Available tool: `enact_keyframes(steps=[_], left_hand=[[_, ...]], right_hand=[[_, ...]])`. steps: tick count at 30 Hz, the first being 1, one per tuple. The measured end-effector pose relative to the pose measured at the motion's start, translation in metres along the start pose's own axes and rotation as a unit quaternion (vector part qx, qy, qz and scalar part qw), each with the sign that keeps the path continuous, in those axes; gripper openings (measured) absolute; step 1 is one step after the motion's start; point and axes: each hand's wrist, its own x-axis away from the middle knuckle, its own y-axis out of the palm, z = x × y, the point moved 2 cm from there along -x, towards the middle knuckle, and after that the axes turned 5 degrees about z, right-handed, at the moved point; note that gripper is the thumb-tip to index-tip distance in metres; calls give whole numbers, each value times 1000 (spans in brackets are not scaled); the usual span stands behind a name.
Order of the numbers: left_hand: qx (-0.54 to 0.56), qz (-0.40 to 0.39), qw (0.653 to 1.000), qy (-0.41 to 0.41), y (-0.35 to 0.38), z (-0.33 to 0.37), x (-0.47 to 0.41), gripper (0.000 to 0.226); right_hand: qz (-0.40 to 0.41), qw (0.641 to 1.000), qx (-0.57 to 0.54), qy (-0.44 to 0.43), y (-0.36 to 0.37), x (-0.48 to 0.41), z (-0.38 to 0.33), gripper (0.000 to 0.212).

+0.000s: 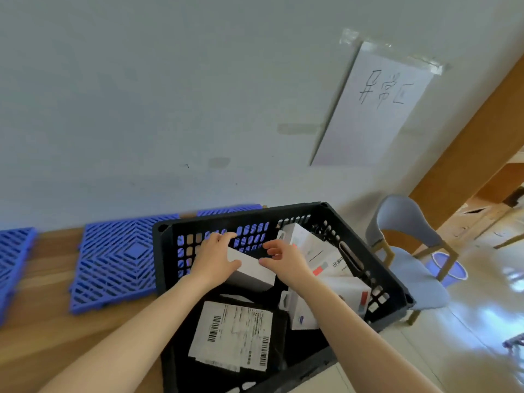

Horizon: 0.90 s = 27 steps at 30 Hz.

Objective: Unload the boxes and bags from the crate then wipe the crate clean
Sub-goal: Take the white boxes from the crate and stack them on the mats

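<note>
A black slotted plastic crate (377, 268) stands on the floor in front of me. Inside it lies a plain white box (252, 272) near the far wall. My left hand (215, 256) grips that box at its left end, thumb on top. My right hand (283, 259) is at the box's right end with fingers curled; the thumb touches the box's top edge. A black bag with a white shipping label (232, 333) lies in the near part. Several white boxes with red marks (320, 259) fill the crate's right side.
Blue plastic grid mats (116, 259) lie on the wooden floor to the left, against the pale wall. A blue-grey chair with wooden legs (408, 251) stands right of the crate. A taped paper sign (374, 109) hangs on the wall.
</note>
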Motion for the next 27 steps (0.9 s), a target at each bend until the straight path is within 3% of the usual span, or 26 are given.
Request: enact_keyframes(steps=[5,11,18,27], left_hand=[[-84,5,996,-15,7,2,-7,73],[-4,36,999,-18,5,-2,4,66],[-15,59,997,-57,-4,-4,36,68],[-37,165,974,-148,-3,21,76,53]], right_hand=[[-63,982,156,-81,17,-25,13,63],[-129,956,231,-125,41,-52,24,65],[-125,957,195,-173,55,-69,31,57],[-153,965,16,-212,19,-74,20,59]])
